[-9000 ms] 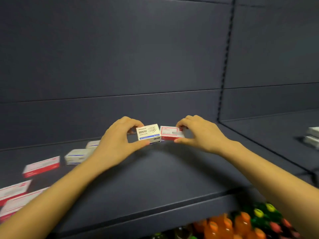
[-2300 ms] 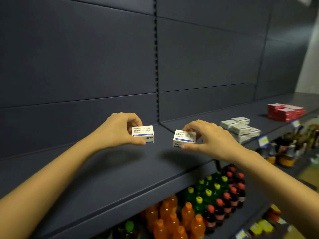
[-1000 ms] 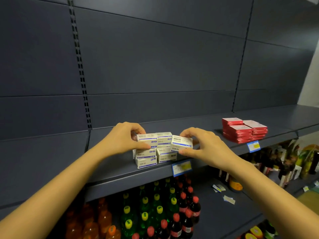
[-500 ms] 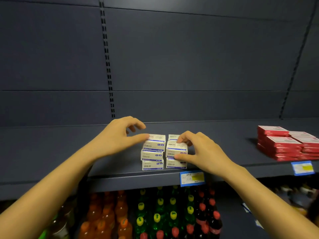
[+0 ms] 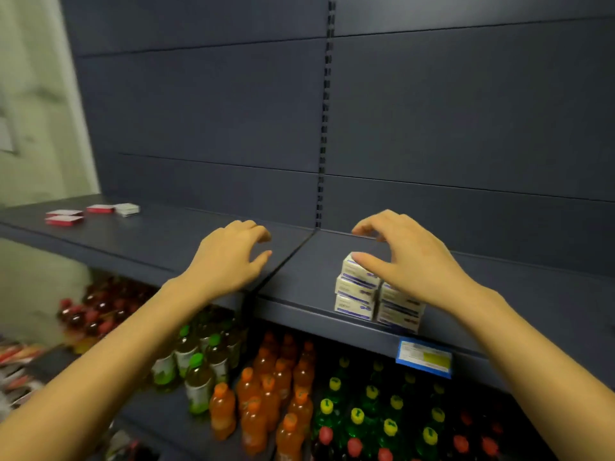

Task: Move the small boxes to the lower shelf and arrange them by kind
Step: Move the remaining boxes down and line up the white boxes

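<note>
Two stacks of small white boxes with blue stripes stand side by side near the front edge of the dark shelf. My right hand hovers just above and behind the right stack, fingers loosely curled and holding nothing; it hides that stack's top. My left hand floats empty over the shelf joint to the left of the stacks, fingers relaxed. Far left on the same shelf lie flat red boxes and one white box.
Below the shelf stand rows of bottles: orange ones, green ones with yellow caps, pale green ones, red ones. A blue and yellow price tag hangs on the shelf edge. Dark back panels rise behind.
Both hands have let go of the white boxes and lifted off the stacks. My view has swung left, so the stacks now sit to the right and the far-left boxes show.
</note>
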{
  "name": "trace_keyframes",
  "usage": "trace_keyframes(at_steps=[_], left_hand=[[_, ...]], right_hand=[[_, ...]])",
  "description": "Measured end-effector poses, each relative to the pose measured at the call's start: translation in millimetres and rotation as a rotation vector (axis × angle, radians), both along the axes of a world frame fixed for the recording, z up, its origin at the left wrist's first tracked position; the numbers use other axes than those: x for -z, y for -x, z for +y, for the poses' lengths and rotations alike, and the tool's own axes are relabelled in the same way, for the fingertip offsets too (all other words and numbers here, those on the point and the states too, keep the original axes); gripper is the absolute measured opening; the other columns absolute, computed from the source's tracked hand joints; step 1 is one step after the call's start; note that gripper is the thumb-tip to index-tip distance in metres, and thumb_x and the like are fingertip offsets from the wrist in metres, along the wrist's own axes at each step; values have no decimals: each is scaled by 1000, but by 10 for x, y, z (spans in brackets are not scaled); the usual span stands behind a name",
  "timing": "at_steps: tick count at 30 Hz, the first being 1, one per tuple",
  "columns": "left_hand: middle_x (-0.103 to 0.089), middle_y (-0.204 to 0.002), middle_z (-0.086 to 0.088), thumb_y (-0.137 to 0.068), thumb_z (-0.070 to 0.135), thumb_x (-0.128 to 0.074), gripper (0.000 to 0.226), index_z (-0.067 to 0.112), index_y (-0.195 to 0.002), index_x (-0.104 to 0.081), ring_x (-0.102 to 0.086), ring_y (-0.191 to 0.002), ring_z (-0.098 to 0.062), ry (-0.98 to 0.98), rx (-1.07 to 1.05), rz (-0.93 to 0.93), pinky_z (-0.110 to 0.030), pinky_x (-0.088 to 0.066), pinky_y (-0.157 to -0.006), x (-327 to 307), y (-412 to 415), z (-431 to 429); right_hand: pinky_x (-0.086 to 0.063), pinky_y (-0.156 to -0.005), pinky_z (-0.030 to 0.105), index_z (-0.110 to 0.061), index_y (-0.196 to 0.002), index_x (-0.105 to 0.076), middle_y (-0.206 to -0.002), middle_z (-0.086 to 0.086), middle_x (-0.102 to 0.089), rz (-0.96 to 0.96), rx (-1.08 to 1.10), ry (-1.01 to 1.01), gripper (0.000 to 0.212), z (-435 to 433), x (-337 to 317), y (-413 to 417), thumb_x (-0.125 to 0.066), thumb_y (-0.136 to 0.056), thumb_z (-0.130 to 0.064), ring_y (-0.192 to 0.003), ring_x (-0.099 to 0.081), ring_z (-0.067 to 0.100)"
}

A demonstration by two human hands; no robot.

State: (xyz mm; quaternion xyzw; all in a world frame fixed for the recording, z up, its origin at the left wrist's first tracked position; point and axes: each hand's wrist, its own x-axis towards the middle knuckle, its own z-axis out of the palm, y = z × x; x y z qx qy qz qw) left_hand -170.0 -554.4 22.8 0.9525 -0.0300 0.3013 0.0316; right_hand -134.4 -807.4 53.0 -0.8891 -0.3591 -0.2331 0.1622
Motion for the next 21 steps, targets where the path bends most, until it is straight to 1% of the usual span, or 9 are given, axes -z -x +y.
trace_keyframes(at_steps=[5, 8, 11, 13, 16, 19, 21], left_hand=[[-59, -118, 2, -90, 37, -49, 33, 19, -116, -55, -52, -111, -18, 23, -154, 0, -35, -43, -88, 24, 405, 371], [-60, -116, 2, -89, 37, -51, 32, 18, -114, -56, -53, -109, -19, 56, -257, 6, -36, -44, -87, 60, 675, 637], [-61, -114, 0, -88, 36, -53, 31, 17, -112, -57, -55, -106, -20, 69, -341, 6, -34, -44, -83, 92, 895, 901], [-62, -114, -1, -88, 37, -53, 31, 16, -112, -57, -55, -107, -21, 66, -387, 21, -34, -45, -82, 102, 1014, 1101], [-62, -114, -1, -88, 39, -53, 33, 17, -112, -57, -55, -106, -20, 49, -430, 42, -34, -46, -80, 96, 1139, 1453], [-62, -115, -1, -88, 40, -52, 35, 17, -114, -56, -55, -106, -19, 35, -450, 73, -36, -49, -82, 60, 1203, 1868], [-62, -115, 0, -88, 41, -51, 35, 18, -114, -56, -55, -106, -18, 20, -448, 90, -33, -48, -82, 29, 1221, 2177]], right_hand=[[-41, -92, 31, -29, -125, -48, -128, -11, -51, -43, -137, 110, 37, 517, 26, -51, -51, -90, -43, -117, -45, 12], [-42, -93, 33, -30, -124, -47, -129, -11, -50, -33, -218, 149, 37, 871, 94, -47, -50, -90, -44, -119, -44, 13], [-40, -91, 31, -31, -123, -48, -130, -12, -49, -30, -284, 183, 36, 1233, 151, -67, -50, -90, -45, -120, -44, 12], [-39, -90, 30, -31, -122, -49, -129, -12, -49, -28, -317, 183, 35, 1500, 182, -76, -50, -90, -46, -120, -44, 11], [-39, -89, 30, -32, -121, -50, -129, -12, -50, -24, -349, 186, 35, 1921, 236, -89, -48, -90, -48, -120, -44, 11], [-39, -87, 29, -32, -120, -51, -129, -11, -50, -20, -361, 189, 36, 2373, 252, -122, -47, -90, -50, -120, -44, 11], [-39, -85, 28, -32, -120, -51, -128, -11, -51, -18, -359, 180, 35, 2707, 251, -144, -47, -90, -49, -120, -45, 11]])
